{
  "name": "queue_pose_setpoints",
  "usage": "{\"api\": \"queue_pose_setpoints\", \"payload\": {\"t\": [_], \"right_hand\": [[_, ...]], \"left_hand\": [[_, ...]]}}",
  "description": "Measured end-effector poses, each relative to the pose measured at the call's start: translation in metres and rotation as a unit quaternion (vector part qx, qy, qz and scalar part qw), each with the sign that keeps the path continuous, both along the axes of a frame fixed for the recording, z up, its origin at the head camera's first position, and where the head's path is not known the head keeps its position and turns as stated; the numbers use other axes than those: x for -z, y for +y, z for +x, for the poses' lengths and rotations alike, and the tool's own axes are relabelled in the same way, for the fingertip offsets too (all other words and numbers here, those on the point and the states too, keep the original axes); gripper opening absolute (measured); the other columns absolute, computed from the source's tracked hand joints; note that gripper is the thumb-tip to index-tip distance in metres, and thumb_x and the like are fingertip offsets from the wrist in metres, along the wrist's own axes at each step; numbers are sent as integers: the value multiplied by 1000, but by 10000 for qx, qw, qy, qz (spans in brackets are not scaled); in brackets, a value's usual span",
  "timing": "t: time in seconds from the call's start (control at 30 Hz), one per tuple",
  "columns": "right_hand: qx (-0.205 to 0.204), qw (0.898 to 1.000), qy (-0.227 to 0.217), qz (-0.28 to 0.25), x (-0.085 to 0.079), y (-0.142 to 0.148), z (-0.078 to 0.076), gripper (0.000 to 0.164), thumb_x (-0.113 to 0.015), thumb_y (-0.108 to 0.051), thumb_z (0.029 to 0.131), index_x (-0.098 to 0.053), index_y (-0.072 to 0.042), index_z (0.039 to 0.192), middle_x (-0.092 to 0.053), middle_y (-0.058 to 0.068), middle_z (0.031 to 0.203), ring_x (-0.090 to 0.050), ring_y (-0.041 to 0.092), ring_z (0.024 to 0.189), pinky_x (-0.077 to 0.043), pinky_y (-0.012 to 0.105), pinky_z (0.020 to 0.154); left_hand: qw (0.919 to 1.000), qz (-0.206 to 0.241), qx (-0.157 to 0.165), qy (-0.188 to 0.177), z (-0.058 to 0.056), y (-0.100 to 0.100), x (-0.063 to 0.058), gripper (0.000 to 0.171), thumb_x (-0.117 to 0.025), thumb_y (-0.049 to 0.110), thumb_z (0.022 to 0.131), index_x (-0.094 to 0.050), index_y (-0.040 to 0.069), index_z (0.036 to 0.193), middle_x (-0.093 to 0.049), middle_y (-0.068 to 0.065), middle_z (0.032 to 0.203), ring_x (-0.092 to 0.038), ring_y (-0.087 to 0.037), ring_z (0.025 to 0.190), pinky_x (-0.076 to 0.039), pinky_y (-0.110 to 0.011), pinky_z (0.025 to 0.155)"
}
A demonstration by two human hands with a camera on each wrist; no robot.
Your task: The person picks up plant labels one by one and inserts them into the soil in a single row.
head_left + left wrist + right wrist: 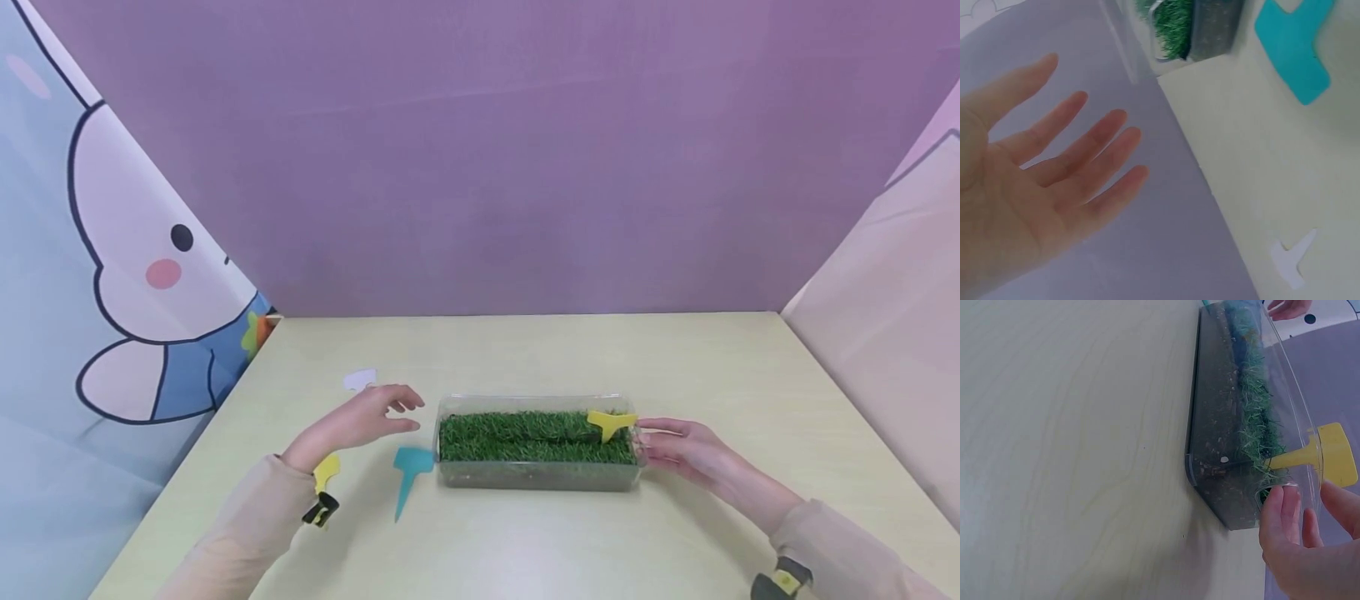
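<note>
"Where do I look first, taking the clear, rectangular plastic planter [537,477] as the landmark?"

"Well to its left. A curved yellow plastic piece [327,469] lies on the pale, wood-grained bench [540,542], partly hidden by the beige fabric sleeve [258,508]. Also left of the planter is a small, flat white tag [362,378], beyond the left hand [367,415]."

"And that hand?"

"Its fingers are loosely spread and hold nothing. Just beside the planter's left end lies a teal, T-shaped plastic tag [411,468], stem toward the person. I'd lift it by the wide head, leaving the narrow stem free."

"What's in the planter?"

"Green strips of grass [510,423] with a dark slot between. Near the planter's right end, a yellow, T-shaped plastic tag [610,423] stands stem down at the slot, its head above the rim."

"And the right hand [696,456]?"

"At the planter's right end, bent fingers apart, fingertips by the wall. I can't tell how firmly they press. A light brace low on that wall should stop the planter sliding. Mind the standing tag: a fingertip is near its head, and a nudge could tilt it."
</note>
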State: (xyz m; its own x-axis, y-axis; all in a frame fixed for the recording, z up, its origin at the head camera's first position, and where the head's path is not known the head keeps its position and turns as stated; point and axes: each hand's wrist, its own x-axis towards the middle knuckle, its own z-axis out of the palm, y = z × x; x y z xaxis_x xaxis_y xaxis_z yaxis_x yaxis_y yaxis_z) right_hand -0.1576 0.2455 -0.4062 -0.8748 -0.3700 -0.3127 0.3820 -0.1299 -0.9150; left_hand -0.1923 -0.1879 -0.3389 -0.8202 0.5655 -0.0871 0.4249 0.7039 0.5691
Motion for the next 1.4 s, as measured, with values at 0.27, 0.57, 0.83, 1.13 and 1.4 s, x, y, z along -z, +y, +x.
{"api": "queue_pose_setpoints", "payload": {"t": [0.27,0.57,0.83,1.13,1.4], "right_hand": [[-48,10000,41,-76,1,1,0,38,-56,-5,86,-45,9,119,-65,2,95,-61,15,88,-48,27,80],[-68,9999,49,-73,1,1,0,40,-55,-5,86,-42,10,121,-64,2,95,-61,16,89,-48,28,81],[-64,9999,18,-90,1,1,0,35,-55,-5,86,-46,7,118,-65,2,95,-62,16,89,-48,29,81],[-39,9999,-36,-148,1,2,0,23,-56,-4,85,-56,-3,109,-65,3,94,-61,16,88,-47,28,82],[6,9999,-75,-82,1,2,0,28,-58,-5,84,-53,0,111,-65,3,94,-61,16,88,-47,28,82]], "left_hand": [[9997,-182,69,-117,-3,-3,17,28,-63,13,81,-58,0,105,-59,-12,104,-56,-27,91,-46,-39,79],[9993,-272,240,-122,-6,-7,35,25,-64,7,79,-60,-3,102,-61,-13,102,-56,-34,91,-47,-40,78],[9992,-316,213,-132,-5,-7,47,23,-63,3,78,-62,-1,101,-62,-12,101,-57,-32,90,-47,-40,77],[9989,-406,106,-213,-6,-9,57,26,-64,-1,73,-64,-2,99,-63,-13,101,-56,-34,92,-47,-42,77],[9985,-471,36,-259,-8,-10,66,30,-70,-3,66,-65,-2,97,-64,-14,97,-57,-35,90,-48,-40,75]]}}
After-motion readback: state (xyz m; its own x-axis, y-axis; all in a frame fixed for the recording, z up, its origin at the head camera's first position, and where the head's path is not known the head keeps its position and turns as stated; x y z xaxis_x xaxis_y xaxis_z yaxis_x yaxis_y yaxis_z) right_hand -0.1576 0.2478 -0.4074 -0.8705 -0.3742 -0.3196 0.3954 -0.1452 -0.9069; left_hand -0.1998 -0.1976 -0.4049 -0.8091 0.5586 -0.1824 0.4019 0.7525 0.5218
